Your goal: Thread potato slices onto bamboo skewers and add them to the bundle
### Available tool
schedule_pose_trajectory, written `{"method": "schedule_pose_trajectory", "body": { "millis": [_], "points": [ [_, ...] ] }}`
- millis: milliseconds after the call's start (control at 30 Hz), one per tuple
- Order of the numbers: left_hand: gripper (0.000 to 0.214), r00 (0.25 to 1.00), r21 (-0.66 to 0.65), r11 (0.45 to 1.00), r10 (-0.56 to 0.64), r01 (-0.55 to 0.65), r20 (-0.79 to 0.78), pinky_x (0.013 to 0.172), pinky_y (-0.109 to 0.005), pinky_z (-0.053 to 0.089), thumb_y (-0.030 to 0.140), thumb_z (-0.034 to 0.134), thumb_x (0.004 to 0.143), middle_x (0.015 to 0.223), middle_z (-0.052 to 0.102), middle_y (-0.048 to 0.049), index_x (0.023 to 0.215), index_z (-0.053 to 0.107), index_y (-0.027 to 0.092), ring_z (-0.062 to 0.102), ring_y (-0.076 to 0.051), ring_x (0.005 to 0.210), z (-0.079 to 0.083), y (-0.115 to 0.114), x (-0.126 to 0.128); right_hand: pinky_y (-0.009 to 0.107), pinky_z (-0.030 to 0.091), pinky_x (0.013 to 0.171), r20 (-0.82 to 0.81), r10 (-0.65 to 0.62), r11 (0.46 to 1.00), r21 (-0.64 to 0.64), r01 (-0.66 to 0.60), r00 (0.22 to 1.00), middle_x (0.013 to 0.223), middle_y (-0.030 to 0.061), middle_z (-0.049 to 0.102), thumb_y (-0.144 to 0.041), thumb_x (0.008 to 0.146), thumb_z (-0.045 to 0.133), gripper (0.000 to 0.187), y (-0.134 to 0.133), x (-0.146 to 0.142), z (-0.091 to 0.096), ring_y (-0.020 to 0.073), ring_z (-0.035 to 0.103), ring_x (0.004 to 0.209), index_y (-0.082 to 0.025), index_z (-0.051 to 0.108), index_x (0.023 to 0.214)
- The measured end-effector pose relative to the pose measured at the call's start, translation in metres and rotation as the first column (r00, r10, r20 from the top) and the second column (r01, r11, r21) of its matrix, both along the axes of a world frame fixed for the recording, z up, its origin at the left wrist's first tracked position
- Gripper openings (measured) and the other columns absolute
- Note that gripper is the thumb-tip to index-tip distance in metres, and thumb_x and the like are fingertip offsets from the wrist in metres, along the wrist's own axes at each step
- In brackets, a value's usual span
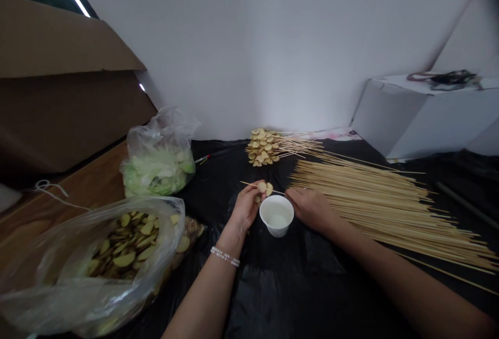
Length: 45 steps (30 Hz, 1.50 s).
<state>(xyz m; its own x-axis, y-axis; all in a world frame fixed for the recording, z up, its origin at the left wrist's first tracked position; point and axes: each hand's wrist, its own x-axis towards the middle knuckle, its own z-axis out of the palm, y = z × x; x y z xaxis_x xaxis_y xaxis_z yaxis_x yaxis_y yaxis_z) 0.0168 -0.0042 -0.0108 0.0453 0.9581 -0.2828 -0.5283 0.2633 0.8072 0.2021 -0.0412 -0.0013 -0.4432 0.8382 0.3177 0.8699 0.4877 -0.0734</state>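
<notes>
My left hand is closed around potato slices that sit threaded on a thin bamboo skewer. My right hand is closed on the same skewer's other end, just right of a small white cup of water that stands between both hands. A white bead bracelet circles my left wrist. A big spread of loose bamboo skewers lies to the right of my right hand. Finished potato skewers are piled at the back.
A clear bag of potato slices lies open at the front left, and a bag of green leaves stands behind it. Black plastic sheeting covers the table. A cardboard box stands at left, a white box at right.
</notes>
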Motion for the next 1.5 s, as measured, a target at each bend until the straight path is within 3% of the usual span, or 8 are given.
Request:
{"method": "schedule_pose_trajectory", "body": {
  "millis": [833,1000,1267,1400,1500],
  "points": [
    [0.025,0.999,-0.007,1.000,-0.007,0.007,-0.040,0.050,-0.019,0.047,0.003,0.062,0.067,0.068,0.065,-0.0028,0.090,0.067,0.012,0.058,-0.010,0.054,-0.001,0.000,0.000,0.028,0.024,0.057,0.001,0.021,1.000,-0.008,-0.021,1.000,0.082,0.0038,0.065,-0.019,0.092,0.042,0.018,0.001,-0.001,-0.001,0.0146,0.055,0.070,-0.018,0.060,0.089],
    [0.011,0.993,-0.071,0.997,0.029,-0.021,0.114,0.052,-0.019,0.049,0.014,0.059,0.079,0.072,0.066,-0.0057,0.086,0.067,0.011,0.060,-0.010,0.057,0.003,0.001,-0.002,0.028,0.026,0.058,-0.077,0.013,0.998,0.056,-0.008,0.997,0.078,0.0024,0.064,-0.022,0.094,0.040,0.022,0.003,0.002,-0.004,0.0141,0.056,0.069,-0.018,0.059,0.085],
    [0.029,0.912,-0.010,1.000,-0.005,0.010,0.410,0.084,-0.031,0.053,0.011,0.051,0.077,0.104,0.066,-0.0138,0.102,0.066,0.011,0.065,-0.019,0.093,0.016,0.000,-0.015,0.025,0.028,0.060,-0.174,-0.015,0.993,0.111,0.035,0.985,0.081,0.0047,0.066,-0.028,0.097,0.035,0.030,0.009,0.008,-0.006,0.0135,0.057,0.072,-0.018,0.062,0.088],
    [0.026,0.879,-0.027,1.000,0.007,0.007,0.477,0.085,-0.033,0.053,0.024,0.051,0.083,0.112,0.065,-0.0142,0.101,0.066,0.013,0.062,-0.021,0.102,0.020,0.001,-0.022,0.025,0.029,0.060,-0.165,-0.024,0.993,0.109,0.043,0.986,0.081,0.0044,0.067,-0.028,0.097,0.034,0.032,0.008,0.007,-0.005,0.0135,0.057,0.071,-0.017,0.062,0.089],
    [0.025,0.875,-0.033,0.998,0.066,-0.057,0.479,0.083,-0.032,0.054,0.024,0.048,0.085,0.111,0.065,-0.0148,0.099,0.065,0.013,0.061,-0.021,0.107,0.021,0.004,-0.029,0.025,0.029,0.060,-0.180,-0.020,0.991,0.126,0.043,0.983,0.081,0.0047,0.067,-0.028,0.098,0.033,0.033,0.008,0.008,-0.005,0.0134,0.057,0.069,-0.017,0.063,0.090]
  ]
}}
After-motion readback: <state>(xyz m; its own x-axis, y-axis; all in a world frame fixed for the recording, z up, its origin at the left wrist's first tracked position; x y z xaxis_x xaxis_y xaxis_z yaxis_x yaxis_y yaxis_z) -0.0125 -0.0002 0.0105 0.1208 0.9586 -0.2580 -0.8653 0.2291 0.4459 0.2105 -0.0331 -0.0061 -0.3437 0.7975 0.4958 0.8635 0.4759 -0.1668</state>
